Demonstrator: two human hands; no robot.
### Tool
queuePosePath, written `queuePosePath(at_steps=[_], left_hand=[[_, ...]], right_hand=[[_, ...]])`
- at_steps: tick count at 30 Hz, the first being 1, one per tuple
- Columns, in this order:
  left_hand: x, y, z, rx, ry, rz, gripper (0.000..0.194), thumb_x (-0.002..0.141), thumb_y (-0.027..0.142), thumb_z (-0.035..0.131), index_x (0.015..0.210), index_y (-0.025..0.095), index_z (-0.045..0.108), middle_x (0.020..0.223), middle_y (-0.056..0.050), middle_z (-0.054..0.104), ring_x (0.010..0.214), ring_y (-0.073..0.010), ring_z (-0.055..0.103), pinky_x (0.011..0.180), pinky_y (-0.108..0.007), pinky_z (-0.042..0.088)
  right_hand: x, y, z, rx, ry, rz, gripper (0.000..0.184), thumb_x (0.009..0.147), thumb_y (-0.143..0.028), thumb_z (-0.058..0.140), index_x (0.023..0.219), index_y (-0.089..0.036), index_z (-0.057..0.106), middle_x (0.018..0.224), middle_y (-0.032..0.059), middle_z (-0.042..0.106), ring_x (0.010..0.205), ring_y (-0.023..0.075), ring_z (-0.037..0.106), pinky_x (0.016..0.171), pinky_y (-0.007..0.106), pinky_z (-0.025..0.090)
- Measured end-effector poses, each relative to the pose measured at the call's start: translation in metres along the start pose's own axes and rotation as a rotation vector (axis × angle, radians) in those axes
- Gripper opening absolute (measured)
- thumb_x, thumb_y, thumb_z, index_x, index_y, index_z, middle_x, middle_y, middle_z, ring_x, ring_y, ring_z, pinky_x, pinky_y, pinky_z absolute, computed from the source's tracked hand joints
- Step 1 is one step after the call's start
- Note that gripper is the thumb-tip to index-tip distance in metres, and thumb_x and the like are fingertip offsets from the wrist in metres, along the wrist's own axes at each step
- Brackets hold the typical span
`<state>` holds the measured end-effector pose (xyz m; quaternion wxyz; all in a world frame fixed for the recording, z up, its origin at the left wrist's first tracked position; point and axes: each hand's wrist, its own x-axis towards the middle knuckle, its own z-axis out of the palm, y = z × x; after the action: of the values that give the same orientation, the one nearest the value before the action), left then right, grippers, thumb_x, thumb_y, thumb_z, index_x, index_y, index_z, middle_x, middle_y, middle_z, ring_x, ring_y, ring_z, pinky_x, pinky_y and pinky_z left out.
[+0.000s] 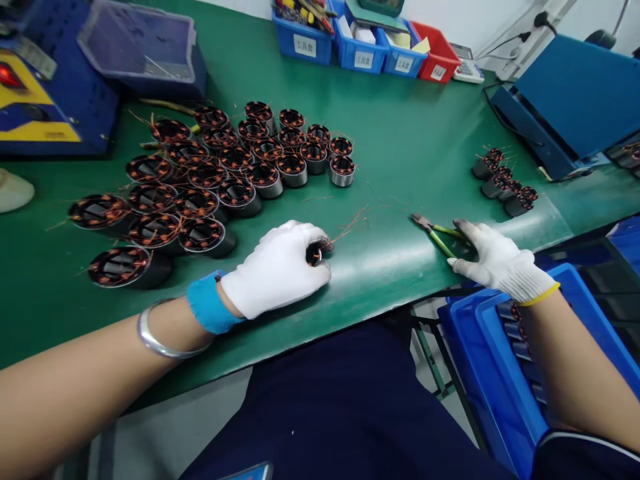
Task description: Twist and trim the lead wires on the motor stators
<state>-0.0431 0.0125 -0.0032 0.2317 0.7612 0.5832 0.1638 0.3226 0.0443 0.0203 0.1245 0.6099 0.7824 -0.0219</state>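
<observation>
My left hand [280, 267], in a white glove, is wrapped round a wire-wound motor stator [314, 253] near the table's front edge. The glove hides most of it; loose copper wires stick out to the right. My right hand [493, 257], gloved too, has its thumb and fingers around the green handles of cutting pliers [437, 237]. The pliers' jaws point left, toward the stator. Left of and beyond my left hand stand several rows of similar stators [200, 177], upright with copper windings on top.
Small stators [505, 183] stand at the right, near a blue metal box [575, 107]. Blue bins [305, 43] and a red bin [437, 53] line the back. A translucent bin [145, 47] is at the back left. Below the right edge sits a blue crate [480, 373] with stators.
</observation>
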Motion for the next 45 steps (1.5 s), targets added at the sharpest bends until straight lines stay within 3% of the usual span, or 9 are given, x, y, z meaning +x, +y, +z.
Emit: queuePosePath(at_steps=[4,7,14,16,19,22,27,39,45], left_hand=[[0.003,-0.003,0.003,-0.087,0.007,-0.021,0.030,0.080,0.037,0.047,0.089,0.017,0.067,0.092,-0.009,0.069,0.091,-0.0279,0.062,0.087,-0.043,0.049],[0.003,-0.008,0.006,-0.139,0.017,-0.020,0.029,0.081,0.038,0.046,0.088,0.017,0.066,0.091,-0.009,0.069,0.090,-0.0264,0.062,0.087,-0.042,0.049],[0.004,-0.012,0.007,-0.144,0.012,0.022,0.026,0.083,0.038,0.047,0.086,0.018,0.064,0.086,-0.007,0.068,0.085,-0.0236,0.061,0.083,-0.039,0.048],[0.004,-0.011,0.007,-0.134,0.011,0.033,0.026,0.084,0.037,0.047,0.088,0.018,0.065,0.088,-0.006,0.069,0.086,-0.0230,0.061,0.083,-0.037,0.048],[0.004,-0.009,0.006,-0.129,0.010,0.041,0.027,0.085,0.037,0.047,0.091,0.018,0.066,0.090,-0.006,0.070,0.088,-0.0228,0.062,0.085,-0.037,0.048],[0.004,-0.008,0.005,-0.121,0.008,0.040,0.028,0.086,0.036,0.046,0.092,0.019,0.066,0.092,-0.006,0.070,0.088,-0.0229,0.061,0.085,-0.037,0.048],[0.004,-0.007,0.004,-0.123,0.000,0.073,0.030,0.087,0.034,0.044,0.095,0.017,0.067,0.094,-0.006,0.070,0.090,-0.0232,0.060,0.086,-0.037,0.047],[0.004,-0.003,0.003,-0.084,-0.003,0.067,0.031,0.086,0.036,0.044,0.096,0.018,0.067,0.094,-0.007,0.069,0.090,-0.0239,0.062,0.086,-0.038,0.049],[-0.005,-0.009,-0.014,0.309,0.002,0.017,0.066,0.062,0.063,0.068,0.109,0.018,0.062,0.100,-0.015,0.065,0.089,-0.0351,0.063,0.072,-0.043,0.051]], right_hand=[[-0.001,-0.036,-0.011,-0.204,-0.079,0.059,0.054,0.080,-0.051,0.049,0.122,-0.018,0.057,0.110,0.0144,0.060,0.093,0.0344,0.061,0.071,0.044,0.049],[0.010,-0.052,-0.003,-0.252,0.028,0.158,0.043,0.082,-0.043,0.046,0.108,-0.012,0.061,0.102,0.0176,0.060,0.088,0.0349,0.061,0.070,0.045,0.048],[0.011,-0.065,0.015,0.459,0.350,-0.006,0.066,0.081,-0.024,0.043,0.145,-0.015,0.032,0.126,0.0163,0.055,0.110,0.0298,0.056,0.094,0.049,0.047],[0.000,-0.084,0.007,0.809,0.180,-0.097,0.070,0.077,-0.022,0.045,0.145,-0.018,0.030,0.112,0.0107,0.061,0.099,0.0247,0.061,0.089,0.046,0.050],[-0.013,-0.117,-0.007,1.328,-0.379,-0.260,0.073,0.070,-0.022,0.051,0.140,-0.020,0.032,0.093,0.0036,0.061,0.083,0.0194,0.063,0.074,0.039,0.056],[-0.014,-0.137,-0.017,1.529,-0.719,-0.261,0.060,0.067,-0.025,0.058,0.125,-0.021,0.044,0.089,0.0017,0.058,0.076,0.0161,0.062,0.064,0.032,0.057],[-0.006,-0.142,-0.022,1.485,-0.763,-0.224,0.039,0.072,-0.028,0.064,0.107,-0.021,0.051,0.088,0.0008,0.058,0.071,0.0130,0.059,0.061,0.029,0.057],[-0.004,-0.150,-0.018,1.303,-0.672,-0.185,0.043,0.083,-0.026,0.053,0.126,-0.022,0.049,0.074,-0.0033,0.052,0.060,0.0105,0.057,0.055,0.027,0.058],[-0.010,-0.133,-0.022,0.484,-0.176,-0.172,0.060,0.089,-0.037,0.047,0.146,-0.021,0.037,0.116,0.0130,0.062,0.095,0.0274,0.064,0.082,0.043,0.053]])
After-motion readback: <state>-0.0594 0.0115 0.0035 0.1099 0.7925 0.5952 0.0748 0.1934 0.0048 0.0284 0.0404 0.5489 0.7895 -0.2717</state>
